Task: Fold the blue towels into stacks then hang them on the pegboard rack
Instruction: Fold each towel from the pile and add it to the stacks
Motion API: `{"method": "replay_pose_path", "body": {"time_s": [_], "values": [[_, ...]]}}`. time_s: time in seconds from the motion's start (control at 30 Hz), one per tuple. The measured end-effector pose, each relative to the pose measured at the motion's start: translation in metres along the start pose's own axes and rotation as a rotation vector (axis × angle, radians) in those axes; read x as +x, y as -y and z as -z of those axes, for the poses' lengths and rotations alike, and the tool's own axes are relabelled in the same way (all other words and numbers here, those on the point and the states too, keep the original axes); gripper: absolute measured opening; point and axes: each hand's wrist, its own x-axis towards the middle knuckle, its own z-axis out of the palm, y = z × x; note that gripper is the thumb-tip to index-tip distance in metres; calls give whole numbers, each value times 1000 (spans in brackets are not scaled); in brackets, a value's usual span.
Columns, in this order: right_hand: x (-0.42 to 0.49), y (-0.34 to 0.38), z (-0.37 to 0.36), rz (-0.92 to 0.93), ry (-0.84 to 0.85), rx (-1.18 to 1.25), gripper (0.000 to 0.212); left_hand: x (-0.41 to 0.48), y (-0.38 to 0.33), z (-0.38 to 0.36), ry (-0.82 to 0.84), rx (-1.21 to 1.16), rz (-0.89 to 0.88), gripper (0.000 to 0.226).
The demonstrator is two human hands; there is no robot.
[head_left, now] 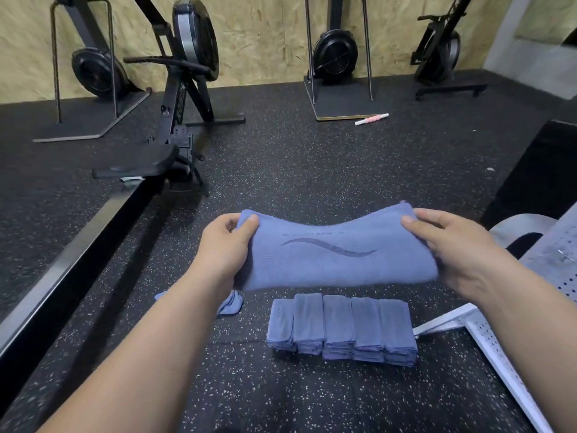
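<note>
- Where the view lies nearest, a row of folded blue towels [342,328] is found on the speckled floor [281,157], five stacks set side by side and touching.
- Just to the right of that row, a white perforated rack [496,348] is seen lying low, its frame close to the last stack.
- To the left of the row, a loose blue towel [231,304] is noted crumpled on the floor, partly hidden by the left forearm.
- Beyond and above the stacks, a part-folded blue towel [337,254] is held clear of the floor, stretched between both hands, a dark wave mark shown on its upper face.
- The left hand [224,245] is clamped on that towel's left end, thumb on top and fingers curled beneath.
- The right hand [452,245] is clamped on the right end likewise, thumb laid on the upper face and fingers passed behind the cloth.
- Farther off to the left, a black rowing machine [175,129] is recorded standing on the floor.
- A pink and white stick [371,119] is observed lying beside the base of an upright black machine [335,54] at the far wall [265,32].
</note>
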Motion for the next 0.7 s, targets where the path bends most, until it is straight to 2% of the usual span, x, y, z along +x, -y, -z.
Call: {"method": "replay_pose_path", "body": {"time_s": [0.03, 0.13, 0.23, 0.37, 0.47, 0.57, 0.63, 0.7], "values": [[3, -2, 3, -6, -8, -14, 54, 1, 2, 2, 11, 17, 26, 19], [6, -8, 8, 113, -95, -151, 72, 5, 6, 6, 49, 55, 50, 51], [2, -8, 7, 269, -134, -208, 61, 4, 4, 7, -1, 0, -7, 62], [-9, 1, 3, 364, -85, -179, 33, -3, -3, 5, -110, -39, -105, 55], [-12, 1, 2, 364, -66, -197, 27, -4, -4, 6, -107, -35, -162, 48], [-11, 1, 5, 312, -10, -203, 28, -3, -6, 8, 53, -33, -147, 43], [-11, 3, 9, 300, 41, -261, 40, -5, -6, 9, 202, 4, -129, 47], [-10, 5, 14, 318, 59, -365, 50, -6, -5, 9, 269, 128, -175, 54]]}}
